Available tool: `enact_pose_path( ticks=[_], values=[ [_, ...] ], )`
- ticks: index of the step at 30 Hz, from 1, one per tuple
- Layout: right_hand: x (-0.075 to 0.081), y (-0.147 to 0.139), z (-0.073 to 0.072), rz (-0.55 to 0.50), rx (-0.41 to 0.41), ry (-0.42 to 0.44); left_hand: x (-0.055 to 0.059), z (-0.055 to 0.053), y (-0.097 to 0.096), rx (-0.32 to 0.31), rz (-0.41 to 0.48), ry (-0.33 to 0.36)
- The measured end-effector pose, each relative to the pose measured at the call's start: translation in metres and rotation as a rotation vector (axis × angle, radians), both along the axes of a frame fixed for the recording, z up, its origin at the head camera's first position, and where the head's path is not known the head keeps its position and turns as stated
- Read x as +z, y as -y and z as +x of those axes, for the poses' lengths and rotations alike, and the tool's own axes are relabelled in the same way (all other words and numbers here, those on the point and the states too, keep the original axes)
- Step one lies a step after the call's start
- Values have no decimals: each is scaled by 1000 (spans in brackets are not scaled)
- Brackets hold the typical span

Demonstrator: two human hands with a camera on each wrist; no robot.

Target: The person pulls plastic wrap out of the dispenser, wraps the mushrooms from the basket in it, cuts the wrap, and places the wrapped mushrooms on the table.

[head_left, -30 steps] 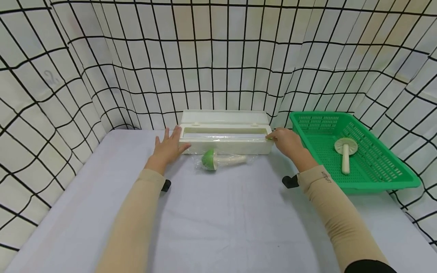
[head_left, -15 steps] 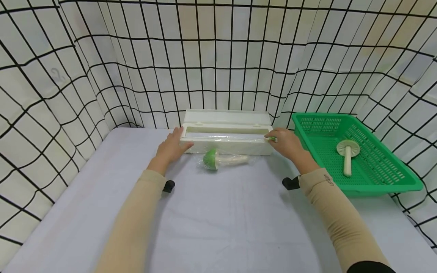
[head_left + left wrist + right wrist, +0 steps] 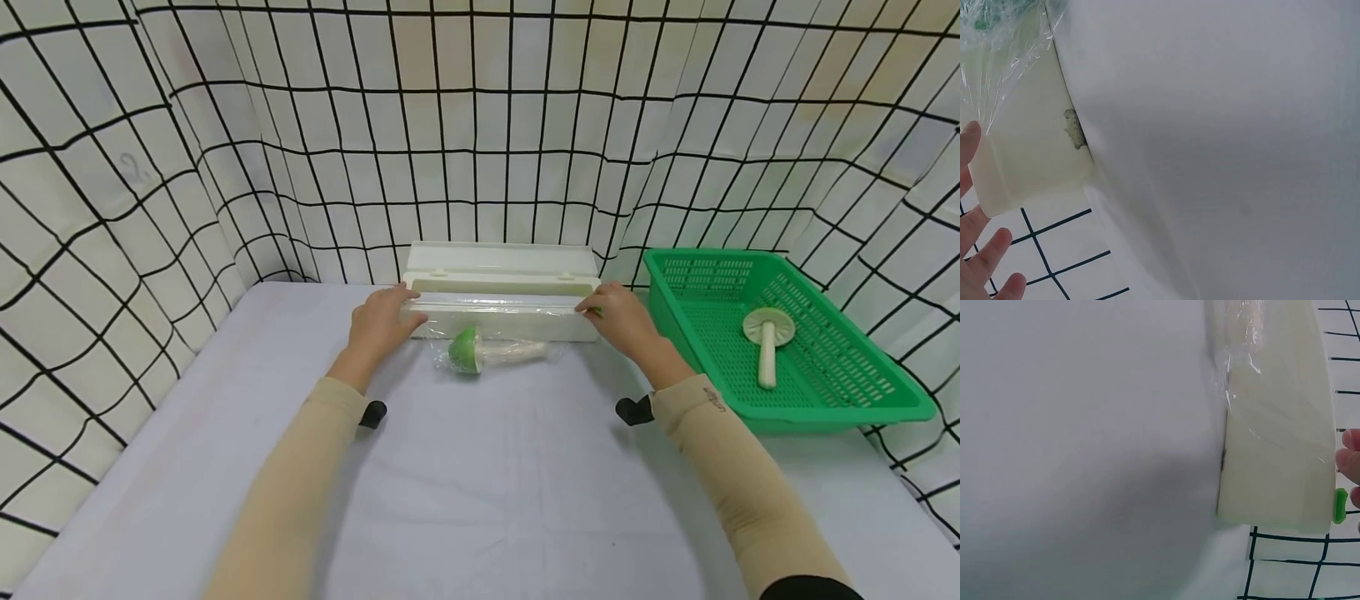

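One sheet of cling film (image 3: 495, 303) lies over the front edge of one open white dispenser (image 3: 581, 330) on the table (image 3: 525, 492); it looks feather-light, limp, and apt to tear or stick to itself, so its two outer corners are probably the surest hold, taken evenly. The right hand (image 3: 621, 317) pinches it at the right end, beside one green slider (image 3: 1340, 506); the left hand (image 3: 378, 323) has its thumb at the left end, though whether it pinches, I cannot tell. Two mushrooms show: one film-wrapped mushroom (image 3: 491, 353), green-capped and likely slick, before the dispenser, and one unwrapped mushroom (image 3: 767, 337) in one green slotted basket (image 3: 832, 414).
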State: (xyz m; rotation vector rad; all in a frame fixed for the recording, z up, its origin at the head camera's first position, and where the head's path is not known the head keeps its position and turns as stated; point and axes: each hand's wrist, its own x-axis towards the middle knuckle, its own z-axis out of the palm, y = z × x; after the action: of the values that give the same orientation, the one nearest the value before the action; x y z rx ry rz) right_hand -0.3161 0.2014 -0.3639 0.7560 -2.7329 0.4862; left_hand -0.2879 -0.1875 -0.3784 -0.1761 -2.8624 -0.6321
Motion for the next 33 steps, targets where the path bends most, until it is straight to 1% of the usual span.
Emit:
enact_pose_path(
  ticks=[3, 5, 7, 9, 12, 15, 17, 20, 21, 23, 25, 27, 30, 33],
  values=[
    [-5, -2, 3, -27, 34, -28, -2, 3, 1, -10, 9, -46],
    [-8, -4, 7, -36, 52, -45, -3, 6, 1, -30, 32, -73],
    [-10, -6, 11, -48, 63, -53, -3, 9, 0, -76, 90, -86],
    [-11, -7, 15, -58, 64, -54, -2, 10, -1, -124, 176, -72],
    [-10, -10, 21, -64, 58, -38, 1, 11, -2, -172, 324, 9],
    [-9, -13, 27, -55, 75, -27, 3, 10, -1, -195, 439, 116],
    [-9, -15, 32, -49, 101, -23, 4, 8, 0, -227, 529, 180],
    [-9, -18, 38, -53, 173, 11, 3, 6, 3, -266, 606, 242],
    [-10, -19, 39, -54, 201, 19, 3, 6, 5, -275, 622, 254],
    [-12, -20, 42, -46, 257, 46, 1, 6, 7, -273, 625, 265],
    [-14, -21, 46, -39, 311, 70, -1, 6, 8, -266, 620, 264],
    [-16, -21, 49, -27, 347, 78, -3, 6, 10, -262, 621, 261],
    [-17, -21, 54, -15, 362, 107, -5, 6, 10, -272, 620, 255],
    [-17, -21, 56, 19, 349, 144, -5, 7, 10, -287, 579, 261]
  ],
)
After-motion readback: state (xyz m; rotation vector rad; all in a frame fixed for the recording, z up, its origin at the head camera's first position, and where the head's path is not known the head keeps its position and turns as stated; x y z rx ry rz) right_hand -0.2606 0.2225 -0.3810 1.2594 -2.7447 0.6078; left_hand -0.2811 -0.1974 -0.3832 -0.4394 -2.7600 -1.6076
